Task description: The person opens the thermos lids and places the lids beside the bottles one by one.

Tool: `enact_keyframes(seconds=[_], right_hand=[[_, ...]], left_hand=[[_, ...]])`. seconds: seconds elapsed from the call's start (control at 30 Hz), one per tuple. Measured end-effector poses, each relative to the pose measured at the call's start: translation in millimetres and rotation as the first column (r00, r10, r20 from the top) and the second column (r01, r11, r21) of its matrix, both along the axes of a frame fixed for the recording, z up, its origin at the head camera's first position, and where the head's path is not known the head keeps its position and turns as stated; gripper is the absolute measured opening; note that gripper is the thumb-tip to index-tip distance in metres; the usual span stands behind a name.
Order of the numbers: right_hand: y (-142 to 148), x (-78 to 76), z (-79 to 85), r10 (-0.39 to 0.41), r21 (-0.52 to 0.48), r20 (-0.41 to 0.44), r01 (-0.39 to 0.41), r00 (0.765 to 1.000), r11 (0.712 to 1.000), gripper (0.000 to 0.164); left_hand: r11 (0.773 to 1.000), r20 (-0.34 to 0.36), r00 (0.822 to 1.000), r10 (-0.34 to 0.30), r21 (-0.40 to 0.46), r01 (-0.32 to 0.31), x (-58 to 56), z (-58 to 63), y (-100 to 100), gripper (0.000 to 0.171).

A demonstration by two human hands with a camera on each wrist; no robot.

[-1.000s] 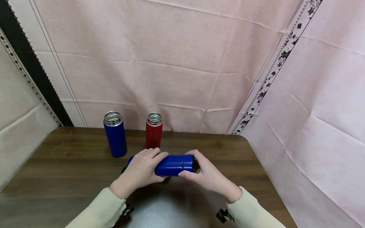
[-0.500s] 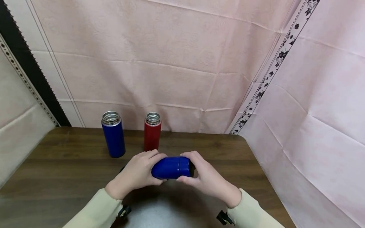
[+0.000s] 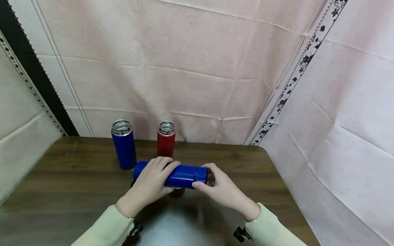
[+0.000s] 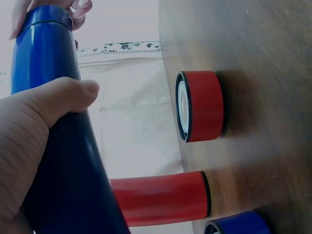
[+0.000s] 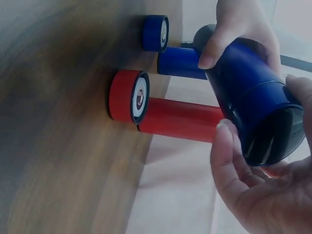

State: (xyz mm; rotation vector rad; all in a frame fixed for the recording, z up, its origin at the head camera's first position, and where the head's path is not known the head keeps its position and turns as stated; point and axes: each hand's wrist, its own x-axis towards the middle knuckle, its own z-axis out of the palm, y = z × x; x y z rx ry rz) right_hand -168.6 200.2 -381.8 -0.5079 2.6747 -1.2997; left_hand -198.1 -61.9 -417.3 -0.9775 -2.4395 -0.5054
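Note:
A blue thermos lies on its side above the table, held between both hands. My left hand grips it round the body, its thumb laid along the near side. At the other end, my right hand holds the blue lid with its dark end cap, thumb on one side and fingers curled on the other. Under the thermos sits a red lid, with its pale inside showing. A blue lid rests farther left, mostly hidden by my left hand in the head view.
Behind the hands, an uncapped blue thermos and an uncapped red thermos stand upright with steel rims. They share the brown wooden table. Pink cloth hangs along the back and the sides.
Half a second ago the held thermos pointed more toward the head camera; now its left end shows past my left hand and the red lid reappears below. Both hands keep their hold.

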Motion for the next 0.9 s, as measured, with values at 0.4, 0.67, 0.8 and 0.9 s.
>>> enact_keyframes(seconds=[0.4,0.67,0.8,0.9], right_hand=[[-1.0,2.5,-1.1,0.039,-0.016,-0.047,-0.040,0.998,0.999,0.058],[-1.4,3.6,-4.9,0.088,0.018,-0.129,-0.086,0.988,0.996,0.063],[-2.9,3.9,-5.0,0.146,0.129,-0.236,-0.118,0.961,0.985,0.066],[-4.4,3.7,-5.9,0.198,0.211,-0.313,-0.136,0.929,0.968,0.068]], left_hand=[[1.000,0.000,1.000,-0.005,-0.008,0.005,1.4,1.4,-1.5,0.079],[1.000,0.035,0.999,-0.005,-0.027,0.006,1.2,0.9,-5.3,0.077],[1.000,0.096,0.995,0.001,-0.025,0.002,2.5,1.1,-8.3,0.076],[1.000,0.149,0.989,0.005,-0.022,-0.001,3.9,1.4,-10.7,0.075]])
